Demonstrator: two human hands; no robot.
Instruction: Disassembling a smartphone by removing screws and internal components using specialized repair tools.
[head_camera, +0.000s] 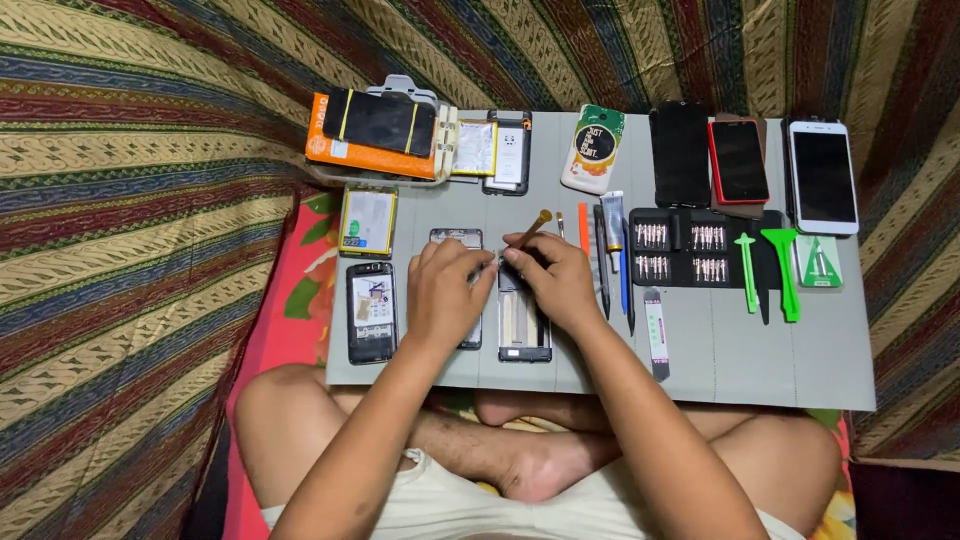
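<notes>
I sit cross-legged with a grey work mat (760, 360) across my knees. My right hand (555, 280) grips a thin screwdriver (532, 228) with a yellow-tipped handle, its point down on an opened phone frame (524, 335). My left hand (445, 292) rests over a second opened phone body (457, 238), fingertips touching the top edge of the frame next to the right hand. What lies under the fingertips is hidden.
A disassembled phone (371, 312) and a battery (368, 221) lie left of my hands. An orange box (365, 155) with a black part sits at the back left. A bit set (690, 250), green pry tools (782, 270), several phones (822, 175) lie right.
</notes>
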